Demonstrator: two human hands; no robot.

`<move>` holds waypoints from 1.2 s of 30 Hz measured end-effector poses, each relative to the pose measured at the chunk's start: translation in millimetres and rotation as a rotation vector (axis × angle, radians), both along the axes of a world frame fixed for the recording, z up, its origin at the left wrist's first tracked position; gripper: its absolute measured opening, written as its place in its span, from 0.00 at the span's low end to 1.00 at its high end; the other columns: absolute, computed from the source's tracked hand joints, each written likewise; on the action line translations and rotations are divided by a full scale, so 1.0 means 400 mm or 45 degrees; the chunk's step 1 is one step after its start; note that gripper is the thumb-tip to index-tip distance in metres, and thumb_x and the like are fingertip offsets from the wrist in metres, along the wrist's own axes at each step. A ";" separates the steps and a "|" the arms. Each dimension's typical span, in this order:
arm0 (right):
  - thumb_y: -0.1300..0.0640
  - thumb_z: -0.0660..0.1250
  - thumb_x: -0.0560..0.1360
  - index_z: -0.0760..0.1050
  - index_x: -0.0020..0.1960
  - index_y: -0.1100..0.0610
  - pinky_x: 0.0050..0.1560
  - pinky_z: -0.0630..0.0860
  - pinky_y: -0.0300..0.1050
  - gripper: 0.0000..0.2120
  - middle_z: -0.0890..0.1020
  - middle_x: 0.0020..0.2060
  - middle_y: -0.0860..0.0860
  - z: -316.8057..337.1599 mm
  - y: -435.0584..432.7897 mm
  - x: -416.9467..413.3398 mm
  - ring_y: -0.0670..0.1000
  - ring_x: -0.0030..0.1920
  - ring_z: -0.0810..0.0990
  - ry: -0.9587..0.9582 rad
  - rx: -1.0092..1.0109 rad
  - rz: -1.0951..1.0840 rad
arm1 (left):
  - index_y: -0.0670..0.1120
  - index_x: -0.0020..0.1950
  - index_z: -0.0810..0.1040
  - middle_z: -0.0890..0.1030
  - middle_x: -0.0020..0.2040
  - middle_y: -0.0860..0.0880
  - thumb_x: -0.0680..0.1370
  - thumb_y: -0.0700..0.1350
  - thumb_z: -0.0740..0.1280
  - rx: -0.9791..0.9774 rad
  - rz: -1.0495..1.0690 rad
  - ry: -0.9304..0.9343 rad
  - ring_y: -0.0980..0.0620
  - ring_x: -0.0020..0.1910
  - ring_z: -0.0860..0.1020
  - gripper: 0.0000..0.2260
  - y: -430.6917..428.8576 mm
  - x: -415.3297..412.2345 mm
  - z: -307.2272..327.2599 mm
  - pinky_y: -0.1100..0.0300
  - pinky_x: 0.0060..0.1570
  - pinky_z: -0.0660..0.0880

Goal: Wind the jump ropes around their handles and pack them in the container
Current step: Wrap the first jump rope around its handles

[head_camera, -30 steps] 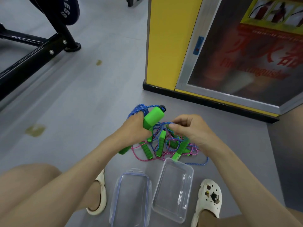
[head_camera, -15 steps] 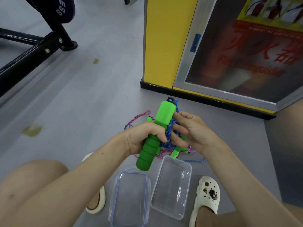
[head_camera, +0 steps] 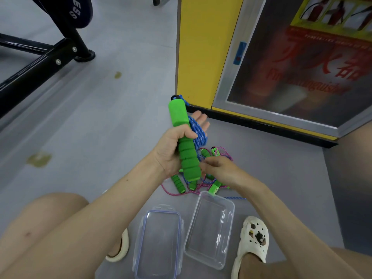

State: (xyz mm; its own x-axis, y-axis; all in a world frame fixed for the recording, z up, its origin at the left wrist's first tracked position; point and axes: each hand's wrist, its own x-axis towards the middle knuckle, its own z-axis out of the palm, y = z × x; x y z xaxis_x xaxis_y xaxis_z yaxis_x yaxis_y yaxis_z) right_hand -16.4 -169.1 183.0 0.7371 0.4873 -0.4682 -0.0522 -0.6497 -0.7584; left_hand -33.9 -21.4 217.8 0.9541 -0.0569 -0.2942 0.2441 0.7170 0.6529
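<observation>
Right hand [head_camera: 221, 169] has dropped from the handle's [head_camera: 186, 156] upper half to its lower end, fingers curled and blurred; whether it pinches anything I cannot tell. Left hand [head_camera: 170, 152] has lifted the handle and turned it more upright, the thumb clasped across its middle and the fingers straight behind it. Blue rope [head_camera: 198, 133] is now coiled around those fingers beside the handle. Other ropes stay in a pile [head_camera: 179, 185] on the floor, with the container [head_camera: 209, 228] and lid [head_camera: 159, 244] nearer the feet.
</observation>
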 end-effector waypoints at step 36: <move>0.63 0.59 0.78 0.78 0.40 0.54 0.36 0.75 0.34 0.12 0.82 0.38 0.54 0.029 0.018 0.015 0.46 0.37 0.80 -0.147 0.454 -0.374 | 0.23 0.60 0.70 0.79 0.29 0.46 0.57 0.40 0.69 0.128 -0.826 -0.226 0.48 0.36 0.80 0.35 0.048 -0.048 -0.022 0.55 0.56 0.75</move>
